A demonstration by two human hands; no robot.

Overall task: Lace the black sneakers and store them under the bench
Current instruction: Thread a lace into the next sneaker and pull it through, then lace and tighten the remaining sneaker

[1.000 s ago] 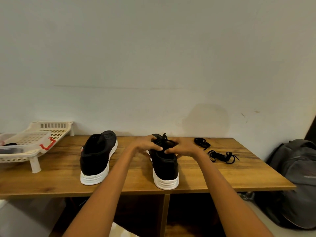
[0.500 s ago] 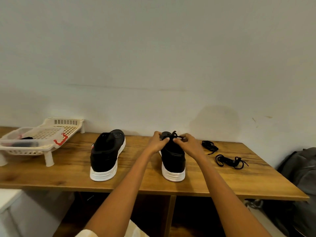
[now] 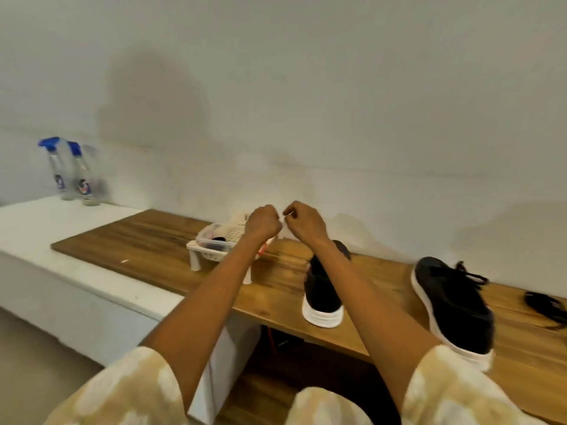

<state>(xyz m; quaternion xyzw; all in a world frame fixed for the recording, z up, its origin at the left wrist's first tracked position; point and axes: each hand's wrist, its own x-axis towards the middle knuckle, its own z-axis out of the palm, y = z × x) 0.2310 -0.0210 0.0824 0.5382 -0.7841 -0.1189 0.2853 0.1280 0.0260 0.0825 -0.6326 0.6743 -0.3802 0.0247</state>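
Both fists, left hand (image 3: 263,223) and right hand (image 3: 304,221), are raised knuckle-to-knuckle; any held lace cannot be told. Below the right wrist, the unlaced sneaker (image 3: 323,286) awaits threading.

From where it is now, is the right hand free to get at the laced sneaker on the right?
Probably yes. The right hand is raised beside the left hand, fingers curled, holding nothing visible. The laced sneaker lies on the bench to its right, with nothing between them.

Both hands, left hand (image 3: 262,224) & right hand (image 3: 304,222), lifted off laced sneaker (image 3: 453,305), now fisted by rack (image 3: 214,240); view swung left.
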